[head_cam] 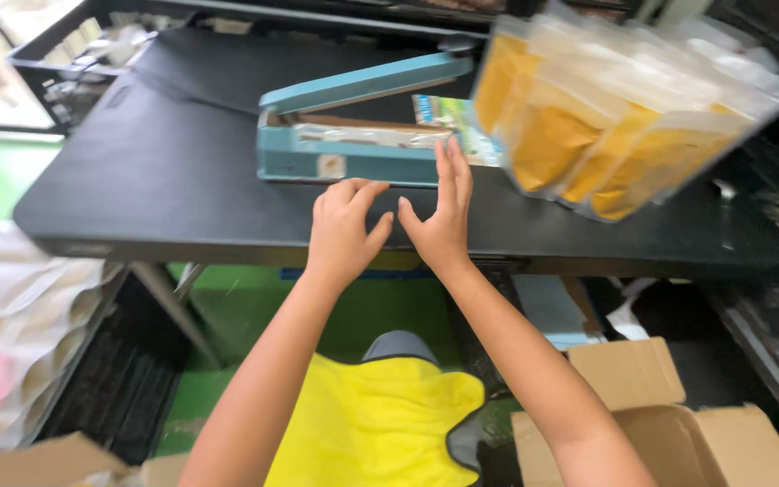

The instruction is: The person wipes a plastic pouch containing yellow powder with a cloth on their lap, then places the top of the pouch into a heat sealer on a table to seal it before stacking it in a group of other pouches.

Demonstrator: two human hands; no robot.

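The heat sealer (353, 135), teal with its arm raised, is positioned on the black table (137, 180) just beyond both hands. A printed pouch (457, 126) is laid across its far end. The left hand (343, 227) is held loosely curled, gripping nothing. The right hand (441, 216) is held open, fingers extended toward the sealer base. Filled yellow pouches (606, 135) are stacked right of the right hand.
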